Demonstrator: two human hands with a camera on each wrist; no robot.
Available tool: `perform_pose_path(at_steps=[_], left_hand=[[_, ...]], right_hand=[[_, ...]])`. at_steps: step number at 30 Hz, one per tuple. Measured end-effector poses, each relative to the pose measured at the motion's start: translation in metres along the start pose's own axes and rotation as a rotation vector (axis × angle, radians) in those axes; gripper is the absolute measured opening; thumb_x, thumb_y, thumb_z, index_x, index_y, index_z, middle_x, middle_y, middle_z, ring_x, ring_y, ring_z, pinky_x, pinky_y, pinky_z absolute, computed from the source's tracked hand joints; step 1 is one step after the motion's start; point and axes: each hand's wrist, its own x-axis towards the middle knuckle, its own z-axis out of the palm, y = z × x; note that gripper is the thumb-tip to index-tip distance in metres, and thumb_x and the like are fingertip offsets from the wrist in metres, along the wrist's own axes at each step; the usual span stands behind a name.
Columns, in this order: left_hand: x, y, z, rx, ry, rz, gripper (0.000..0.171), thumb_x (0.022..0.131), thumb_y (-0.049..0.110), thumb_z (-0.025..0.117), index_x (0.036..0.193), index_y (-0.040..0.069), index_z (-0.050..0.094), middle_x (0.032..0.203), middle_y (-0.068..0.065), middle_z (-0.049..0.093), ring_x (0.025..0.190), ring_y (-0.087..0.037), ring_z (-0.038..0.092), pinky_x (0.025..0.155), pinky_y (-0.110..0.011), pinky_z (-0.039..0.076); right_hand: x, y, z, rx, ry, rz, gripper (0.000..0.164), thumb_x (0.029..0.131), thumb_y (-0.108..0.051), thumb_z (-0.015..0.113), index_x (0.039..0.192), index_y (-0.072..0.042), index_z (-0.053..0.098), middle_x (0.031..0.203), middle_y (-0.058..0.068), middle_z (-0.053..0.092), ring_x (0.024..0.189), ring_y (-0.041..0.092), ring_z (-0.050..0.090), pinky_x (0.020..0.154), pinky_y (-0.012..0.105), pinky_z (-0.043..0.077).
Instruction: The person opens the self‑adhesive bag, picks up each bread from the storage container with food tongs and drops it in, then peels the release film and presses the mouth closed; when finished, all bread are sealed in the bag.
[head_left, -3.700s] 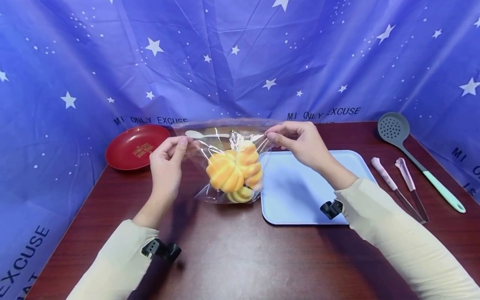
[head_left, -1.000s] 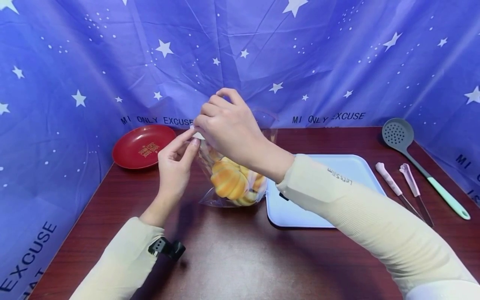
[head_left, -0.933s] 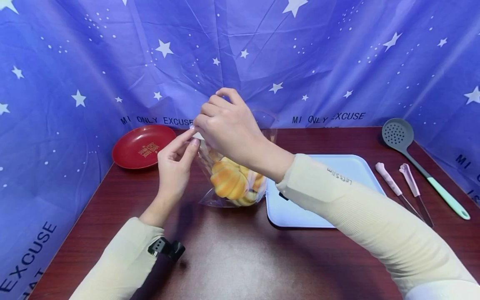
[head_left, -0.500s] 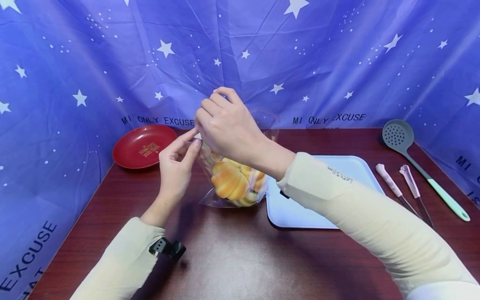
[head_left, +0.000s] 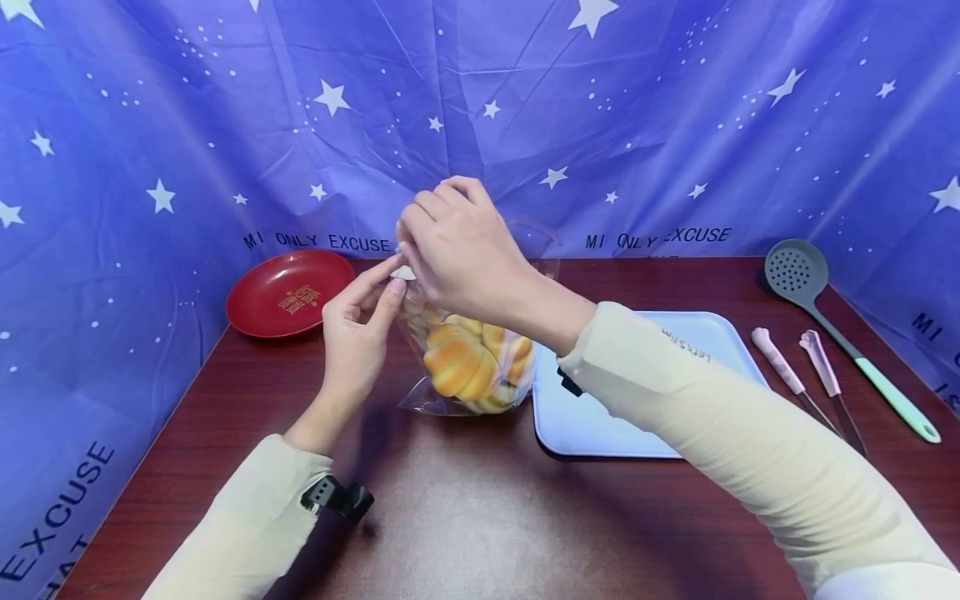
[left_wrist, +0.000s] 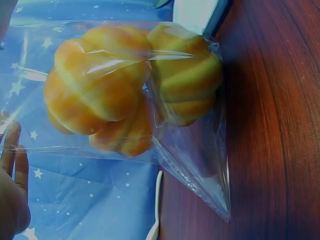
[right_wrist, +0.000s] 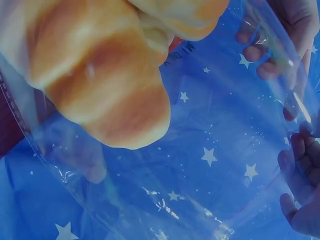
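Note:
A clear zip bag [head_left: 422, 398] stands on the table with several rounded, ridged bread rolls [head_left: 459, 360] inside, orange-brown and yellowish. My left hand [head_left: 356, 329] pinches the bag's upper left edge between thumb and forefinger. Right beside it, my right hand [head_left: 461, 246] pinches the same rim with curled fingers, its forearm crossing in front of the bag's right side. Both fingertips of the right hand are partly hidden behind its back in the head view. The left wrist view shows the rolls [left_wrist: 100, 80] through the shiny film, with the bag's bottom corner pointing outward.
A red oval plate [head_left: 288, 293] lies at the back left. Partly under my right forearm is a light blue tray [head_left: 600, 433]. Tongs [head_left: 780, 362] and a slotted skimmer [head_left: 798, 271] lie at the right. A white spoon [head_left: 405, 272] sits behind the bag.
My right hand has left the bag's right edge and crossed to the upper left, beside my left hand. In the last half second both hands have shifted slightly right.

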Motion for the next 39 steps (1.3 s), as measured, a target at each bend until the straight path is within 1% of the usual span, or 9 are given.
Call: perform_pose_path(at_steps=[7, 14, 16, 18, 21, 24, 27, 31, 39], left_hand=[[-0.001, 0.000, 0.001, 0.015, -0.018, -0.010, 0.030, 0.098, -0.003, 0.062, 0.128, -0.007, 0.066, 0.110, 0.004, 0.076, 0.083, -0.006, 0.071, 0.070, -0.018, 0.054], [-0.002, 0.001, 0.002, 0.001, -0.032, -0.020, 0.032, 0.098, -0.004, 0.062, 0.129, -0.007, 0.065, 0.123, -0.005, 0.072, 0.085, -0.006, 0.069, 0.073, -0.018, 0.054], [-0.002, 0.001, 0.003, -0.004, -0.025, -0.022, 0.031, 0.098, -0.004, 0.062, 0.128, -0.008, 0.065, 0.120, -0.006, 0.073, 0.083, -0.006, 0.069, 0.073, -0.018, 0.055], [-0.004, 0.000, 0.003, -0.021, -0.018, -0.036, 0.029, 0.097, -0.005, 0.062, 0.126, -0.010, 0.066, 0.109, -0.004, 0.077, 0.078, -0.006, 0.071, 0.071, -0.019, 0.056], [-0.010, -0.005, 0.000, -0.039, 0.013, -0.058, 0.026, 0.097, -0.006, 0.062, 0.122, -0.012, 0.067, 0.094, 0.001, 0.078, 0.077, -0.008, 0.074, 0.071, -0.022, 0.059], [-0.012, -0.008, -0.006, -0.036, 0.039, -0.071, 0.026, 0.098, -0.003, 0.062, 0.123, -0.010, 0.068, 0.088, 0.004, 0.078, 0.077, -0.009, 0.074, 0.070, -0.021, 0.058], [-0.009, -0.007, -0.009, -0.032, 0.043, -0.072, 0.028, 0.099, 0.001, 0.062, 0.126, -0.006, 0.067, 0.086, 0.003, 0.078, 0.079, -0.010, 0.075, 0.071, -0.021, 0.058], [-0.005, -0.003, -0.008, -0.055, 0.040, -0.076, 0.029, 0.100, 0.000, 0.061, 0.128, -0.006, 0.066, 0.089, -0.001, 0.078, 0.084, -0.013, 0.076, 0.078, -0.023, 0.058], [-0.002, -0.003, -0.011, -0.092, 0.068, -0.075, 0.030, 0.100, -0.002, 0.059, 0.130, -0.005, 0.064, 0.090, -0.002, 0.078, 0.083, -0.016, 0.076, 0.088, -0.028, 0.057]], right_hand=[[-0.001, 0.002, 0.000, 0.068, -0.040, 0.052, 0.010, 0.100, -0.013, 0.057, 0.095, -0.009, 0.066, 0.092, 0.004, 0.065, 0.099, 0.024, 0.063, 0.110, 0.040, 0.034], [-0.001, 0.002, 0.002, 0.069, -0.049, 0.101, 0.011, 0.099, -0.012, 0.056, 0.097, -0.010, 0.066, 0.091, 0.003, 0.064, 0.098, 0.023, 0.063, 0.109, 0.040, 0.035], [0.000, 0.002, 0.002, 0.078, -0.073, 0.134, 0.014, 0.102, -0.014, 0.053, 0.100, -0.009, 0.066, 0.093, 0.003, 0.064, 0.098, 0.023, 0.063, 0.109, 0.040, 0.035], [0.003, 0.004, 0.000, 0.113, -0.081, 0.209, 0.017, 0.104, -0.017, 0.051, 0.104, -0.009, 0.067, 0.098, 0.003, 0.066, 0.100, 0.022, 0.062, 0.110, 0.039, 0.035], [0.007, 0.015, -0.008, 0.215, -0.022, 0.315, 0.017, 0.104, -0.017, 0.052, 0.105, -0.009, 0.066, 0.101, 0.004, 0.066, 0.097, 0.020, 0.062, 0.109, 0.037, 0.035], [0.006, 0.029, -0.017, 0.329, 0.076, 0.338, 0.014, 0.103, -0.015, 0.056, 0.101, -0.007, 0.067, 0.097, 0.004, 0.066, 0.093, 0.018, 0.061, 0.107, 0.036, 0.034], [0.002, 0.037, -0.022, 0.424, 0.115, 0.335, 0.014, 0.102, -0.013, 0.057, 0.100, -0.004, 0.068, 0.095, 0.006, 0.066, 0.091, 0.018, 0.060, 0.098, 0.032, 0.039], [0.000, 0.041, -0.024, 0.528, 0.167, 0.417, 0.014, 0.102, -0.012, 0.058, 0.101, -0.002, 0.068, 0.100, 0.006, 0.066, 0.092, 0.015, 0.058, 0.081, 0.028, 0.044], [-0.013, 0.059, -0.027, 0.643, 0.338, 0.481, 0.013, 0.101, -0.007, 0.059, 0.101, 0.003, 0.067, 0.095, 0.007, 0.066, 0.092, 0.012, 0.060, 0.088, 0.023, 0.046]])
